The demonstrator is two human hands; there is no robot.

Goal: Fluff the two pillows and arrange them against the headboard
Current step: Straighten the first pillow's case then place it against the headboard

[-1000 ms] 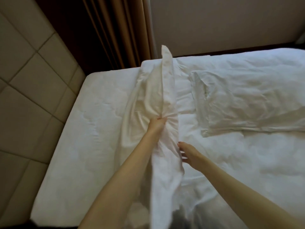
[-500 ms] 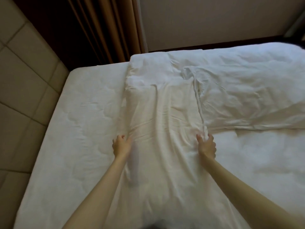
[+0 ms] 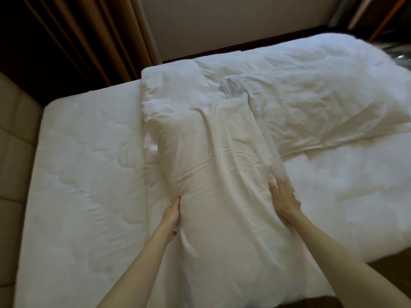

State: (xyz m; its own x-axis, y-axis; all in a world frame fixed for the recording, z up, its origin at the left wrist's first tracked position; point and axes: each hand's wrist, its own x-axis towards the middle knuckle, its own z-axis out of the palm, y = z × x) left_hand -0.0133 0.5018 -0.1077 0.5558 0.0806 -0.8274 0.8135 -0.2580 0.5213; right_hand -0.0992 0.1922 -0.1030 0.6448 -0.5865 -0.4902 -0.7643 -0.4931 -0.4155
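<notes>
**Two pillows, one being plumped**

Two pillows lie on the bed (image 3: pixel 84 174): the near pillow (image 3: pixel 218 174) lengthwise mid-mattress, the far pillow (image 3: pixel 322 112) crosswise beyond it, to the right. The left hand (image 3: pixel 172 215) digs into the near one's side, its grip hidden. The right hand (image 3: pixel 284 198) presses flat, fingers straight. Fluffing, I'd judge; next it wants squeezing inward, then carrying to the one padded headboard (image 3: pixel 13 152), at left.

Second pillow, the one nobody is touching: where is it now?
Head view, upper right: the second pillow lies flat on the bed, its left end against the far end of the handled pillow.
</notes>
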